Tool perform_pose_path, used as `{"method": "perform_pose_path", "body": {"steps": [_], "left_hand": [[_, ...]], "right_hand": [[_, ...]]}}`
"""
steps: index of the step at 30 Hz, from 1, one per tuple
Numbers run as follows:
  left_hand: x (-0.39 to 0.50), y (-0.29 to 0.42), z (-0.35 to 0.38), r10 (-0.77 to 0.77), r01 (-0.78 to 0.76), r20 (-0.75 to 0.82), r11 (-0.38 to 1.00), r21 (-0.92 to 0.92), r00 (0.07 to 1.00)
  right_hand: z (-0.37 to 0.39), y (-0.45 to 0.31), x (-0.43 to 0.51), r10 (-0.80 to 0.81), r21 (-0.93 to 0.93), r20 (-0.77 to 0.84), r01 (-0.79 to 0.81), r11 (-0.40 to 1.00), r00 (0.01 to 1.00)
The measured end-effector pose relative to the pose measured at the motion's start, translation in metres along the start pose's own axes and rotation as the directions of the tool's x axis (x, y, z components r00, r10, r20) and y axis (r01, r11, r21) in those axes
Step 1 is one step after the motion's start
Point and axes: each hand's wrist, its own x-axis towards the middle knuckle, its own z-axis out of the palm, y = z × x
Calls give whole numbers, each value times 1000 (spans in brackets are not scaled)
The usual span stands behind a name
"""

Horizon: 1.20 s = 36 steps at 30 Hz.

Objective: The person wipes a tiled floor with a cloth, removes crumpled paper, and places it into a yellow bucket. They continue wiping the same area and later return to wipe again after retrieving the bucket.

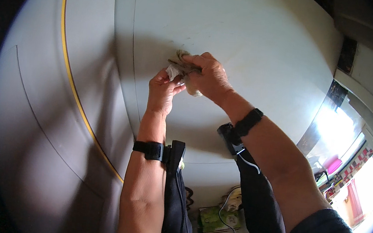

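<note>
My right hand (212,77) grips a crumpled grey-brown rag (181,61) over a broad pale panel (253,49). Close beside it, my left hand (164,89) pinches a crumpled white piece (173,72) of tissue or cloth between its fingers. The two pieces touch; whether they are joined is hidden by the fingers. A pale yellowish bulge (194,89) shows under my right hand, too covered to name. Dark smudges (186,44) mark the panel just beyond the rag.
At left stands a pale panel with yellow trim (72,75). Black devices (176,154) are strapped to both forearms, with a white cable (249,163) at the right one. Below lie a green printed package (220,217) and a dark cord (220,214). A bright window (337,122) is at right.
</note>
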Motion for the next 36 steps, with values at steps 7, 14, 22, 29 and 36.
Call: {"method": "perform_pose_path", "body": {"steps": [7,14,22,29,36], "left_hand": [[3,-9,-9,-52,52,-83,999,1,995],[1,-9,-10,-31,30,-98,999,-16,995],[0,-19,-15,-71,67,-175,997,-31,982],[-5,-18,-18,-16,18,-167,1000,13,986],[-8,-11,-15,-69,70,-159,997,6,985]], "right_hand": [[-58,10,29,-223,-69,-53,219,973,973],[-45,-3,99,-567,-674,26,433,598,823],[-51,30,57,-454,-598,516,685,416,727],[-77,4,89,-592,-604,161,553,574,790],[-56,3,73,-404,-639,566,692,335,719]]}}
